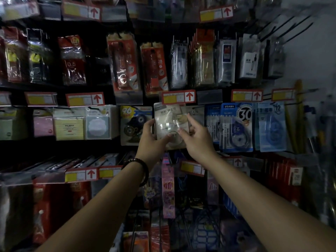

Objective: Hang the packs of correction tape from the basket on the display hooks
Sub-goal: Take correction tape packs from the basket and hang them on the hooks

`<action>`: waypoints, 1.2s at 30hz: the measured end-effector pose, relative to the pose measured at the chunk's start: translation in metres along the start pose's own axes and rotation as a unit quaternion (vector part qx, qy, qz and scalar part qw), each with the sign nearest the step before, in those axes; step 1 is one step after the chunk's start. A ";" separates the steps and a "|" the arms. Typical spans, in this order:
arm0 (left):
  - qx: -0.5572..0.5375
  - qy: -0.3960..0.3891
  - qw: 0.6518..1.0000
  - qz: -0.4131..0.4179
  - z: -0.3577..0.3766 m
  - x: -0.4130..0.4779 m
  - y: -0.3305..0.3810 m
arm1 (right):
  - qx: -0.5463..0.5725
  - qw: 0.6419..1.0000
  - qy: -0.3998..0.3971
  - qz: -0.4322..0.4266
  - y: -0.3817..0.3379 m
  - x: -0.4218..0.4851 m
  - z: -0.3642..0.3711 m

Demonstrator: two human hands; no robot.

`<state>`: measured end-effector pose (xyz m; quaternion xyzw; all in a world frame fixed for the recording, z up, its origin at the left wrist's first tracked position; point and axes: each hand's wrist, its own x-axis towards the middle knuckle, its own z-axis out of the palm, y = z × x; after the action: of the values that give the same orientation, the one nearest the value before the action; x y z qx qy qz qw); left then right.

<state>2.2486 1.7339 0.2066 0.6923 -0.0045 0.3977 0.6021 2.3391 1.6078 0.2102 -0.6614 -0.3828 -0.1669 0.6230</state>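
A pale beige pack of correction tape point(170, 118) is held up against the display wall, just under a red price tag point(179, 96). My left hand point(151, 137) grips its lower left edge, thumb on the front. My right hand point(195, 136) pinches its right side, fingers on the clear blister. The top of the pack reaches the hook row; the hook itself is hidden behind the tag. More correction tape hangs beside it: a dark pack marked 96 point(135, 124) to the left and blue packs point(236, 127) to the right. The basket is not visible.
Sticky-note pads point(69, 124) hang at the left of the same row. Pen and lead packs point(125, 64) fill the row above. Lower hooks carry a pink pack point(168, 188) and red packs point(283, 176). Bare hooks point(283, 28) jut out at the upper right.
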 end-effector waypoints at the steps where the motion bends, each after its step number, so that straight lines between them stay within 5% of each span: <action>1: 0.001 0.004 1.000 -0.005 0.000 0.000 -0.001 | 0.002 1.000 0.001 0.004 0.001 0.002 0.001; 17: 0.192 0.015 0.981 -0.006 -0.008 -0.002 -0.004 | -0.140 0.989 -0.001 0.043 -0.001 0.000 -0.001; 23: 0.283 0.023 0.958 0.032 -0.024 -0.052 0.005 | -0.188 0.982 -0.013 -0.023 -0.011 -0.054 -0.006; 29: 0.372 0.032 0.908 0.191 -0.055 -0.151 -0.025 | -0.155 0.984 -0.064 -0.060 0.021 -0.156 -0.002; 33: 0.376 -0.059 0.918 0.112 -0.070 -0.226 -0.069 | -0.139 0.982 -0.129 -0.019 0.065 -0.231 0.011; 36: 0.425 -0.157 0.891 0.013 -0.080 -0.279 -0.128 | -0.138 0.969 -0.195 0.067 0.111 -0.289 0.028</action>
<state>2.0766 1.7042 -0.0583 0.9356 0.0617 0.2551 0.2362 2.2229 1.5554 -0.0739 -0.7848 -0.4251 -0.0435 0.4488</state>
